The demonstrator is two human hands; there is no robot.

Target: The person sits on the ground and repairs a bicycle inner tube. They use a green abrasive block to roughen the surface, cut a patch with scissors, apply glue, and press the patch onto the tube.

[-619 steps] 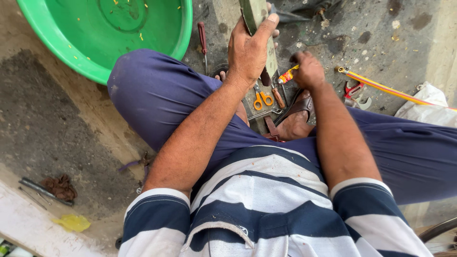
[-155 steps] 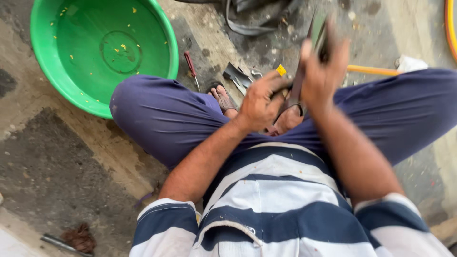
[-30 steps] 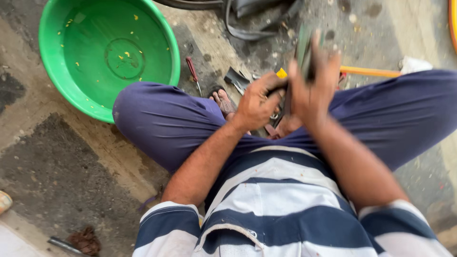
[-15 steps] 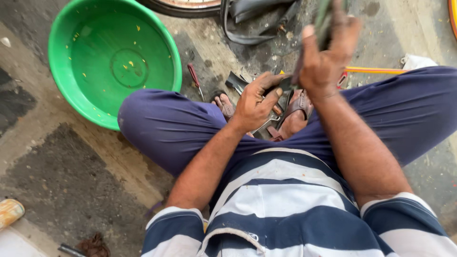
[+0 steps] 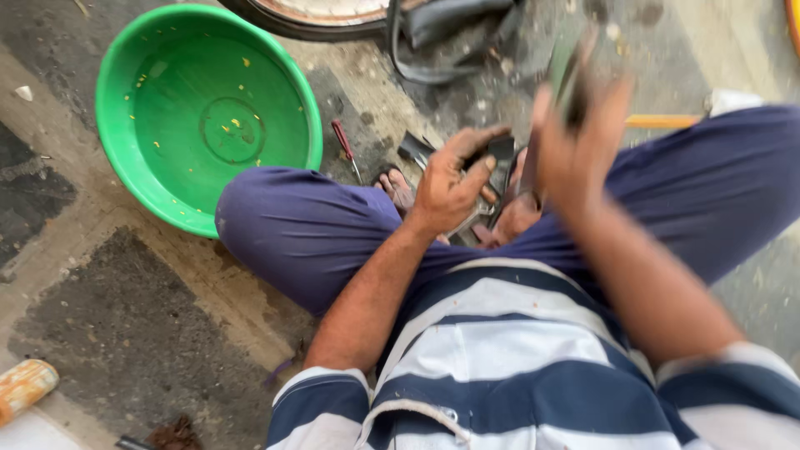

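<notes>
The person sits cross-legged on the floor (image 5: 125, 333). A green basin (image 5: 208, 117) stands to the left, with a little water and yellow flecks in it. At the top edge lie a wheel (image 5: 317, 12) and a dark rubber tube (image 5: 442, 33), so the tube seems already out of the tyre, but the work on it looks unfinished. The right hand (image 5: 579, 154) is raised and blurred, closed around a dark flat tool (image 5: 567, 71); its exact shape cannot be told. The left hand (image 5: 450, 179) is lower, over the feet, its fingers curled on a small dark piece (image 5: 500, 154). A red screwdriver (image 5: 346, 146) lies beside the basin, untouched.
</notes>
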